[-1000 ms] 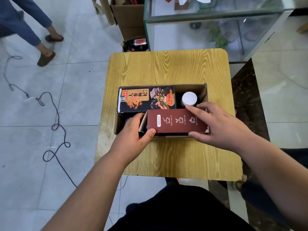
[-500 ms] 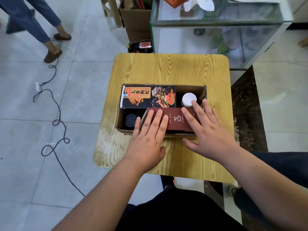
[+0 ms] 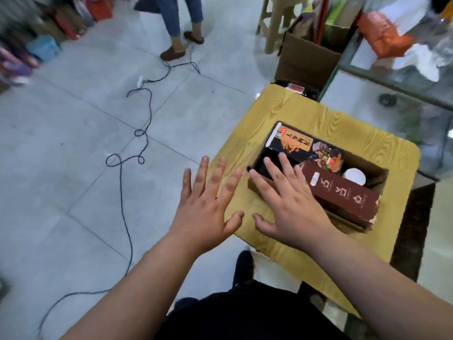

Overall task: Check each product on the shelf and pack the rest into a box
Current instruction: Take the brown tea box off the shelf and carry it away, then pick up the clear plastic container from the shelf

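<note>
Both hands are hovering flat here, fingers straight and spread wide, neither one holding anything. The left hand (image 3: 206, 212) is hanging over the left edge of the yellow wood-grain table (image 3: 306, 111), its fingertips reaching out over the grey tiled floor (image 3: 61, 143). The right hand (image 3: 294, 212) is stretching over the near left corner of the open brown cardboard box (image 3: 376, 173), which is sitting on that table; whether the fingers are actually touching the box, I cannot tell.

Inside the box, a long maroon carton with pale printing (image 3: 343, 195) is lying along the near side, just beside the right hand's fingers. A black carton with an orange label (image 3: 301, 146) is lying along the far side, and a round white lid (image 3: 354, 176) is showing between the two cartons at the right end.

A black cable (image 3: 122, 192) is looping across the floor, a person in jeans (image 3: 179, 18) is standing well apart at the top, and a glass display case (image 3: 392, 77) is standing behind the table
</note>
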A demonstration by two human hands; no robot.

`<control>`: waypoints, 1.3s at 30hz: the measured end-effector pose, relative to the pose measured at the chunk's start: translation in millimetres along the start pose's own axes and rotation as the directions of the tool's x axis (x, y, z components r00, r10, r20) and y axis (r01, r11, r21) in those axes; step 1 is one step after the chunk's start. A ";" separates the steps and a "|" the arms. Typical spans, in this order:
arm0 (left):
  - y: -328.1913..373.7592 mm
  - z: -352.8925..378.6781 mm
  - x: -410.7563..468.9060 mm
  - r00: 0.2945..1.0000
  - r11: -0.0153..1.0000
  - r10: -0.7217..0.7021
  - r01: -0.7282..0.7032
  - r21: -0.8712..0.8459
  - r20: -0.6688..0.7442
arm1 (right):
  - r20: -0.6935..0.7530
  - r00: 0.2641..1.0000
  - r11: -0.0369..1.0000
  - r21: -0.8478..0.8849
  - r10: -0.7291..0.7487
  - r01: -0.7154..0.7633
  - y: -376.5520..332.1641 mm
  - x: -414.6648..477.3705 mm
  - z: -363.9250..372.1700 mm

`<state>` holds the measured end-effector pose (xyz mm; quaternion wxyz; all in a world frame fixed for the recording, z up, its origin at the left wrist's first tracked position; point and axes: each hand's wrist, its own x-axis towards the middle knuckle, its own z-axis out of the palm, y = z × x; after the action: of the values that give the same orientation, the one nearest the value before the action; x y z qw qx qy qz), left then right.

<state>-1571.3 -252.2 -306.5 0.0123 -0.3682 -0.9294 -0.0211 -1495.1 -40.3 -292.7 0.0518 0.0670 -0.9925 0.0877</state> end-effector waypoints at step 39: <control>-206.4 -123.7 -611.8 -0.342 -0.346 -0.926 0.938 -0.008 -0.156 | -0.045 -0.133 -0.140 0.262 -0.990 0.955 -756.4 79.6 47.7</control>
<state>-1266.0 -826.9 -212.8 0.0573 0.5521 -0.8316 0.0179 -1470.4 -796.8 -203.8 0.0083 0.7987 -0.5905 0.1157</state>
